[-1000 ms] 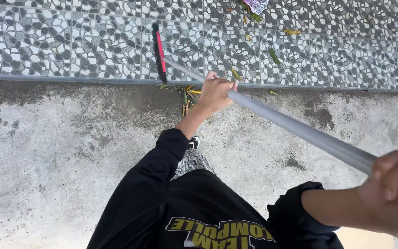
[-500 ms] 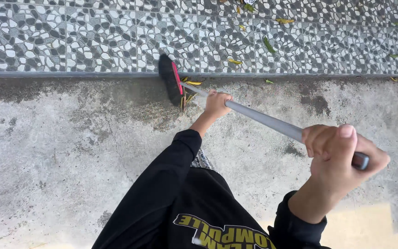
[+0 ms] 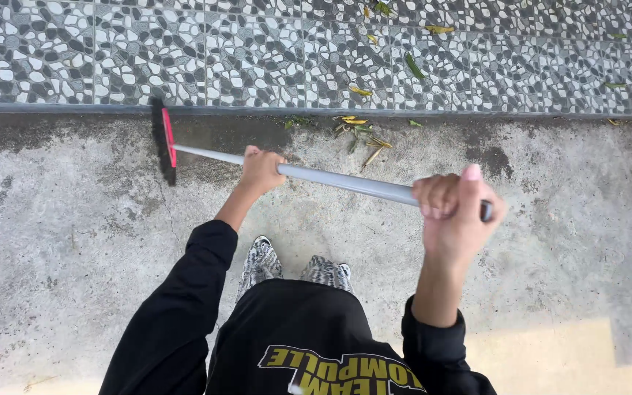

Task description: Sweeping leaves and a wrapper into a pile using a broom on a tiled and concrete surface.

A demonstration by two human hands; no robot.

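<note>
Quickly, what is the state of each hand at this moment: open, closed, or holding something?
Left hand: closed around the grey broom handle, near the broom head.
Right hand: closed around the handle's upper end.

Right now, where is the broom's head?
In the head view, the broom head sits upper left on the concrete, just below the tiled edge.

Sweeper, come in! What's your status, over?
Left hand and right hand both gripping the broom. Broom head on concrete by the tile edge. Leaf pile lies behind the handle.
</note>
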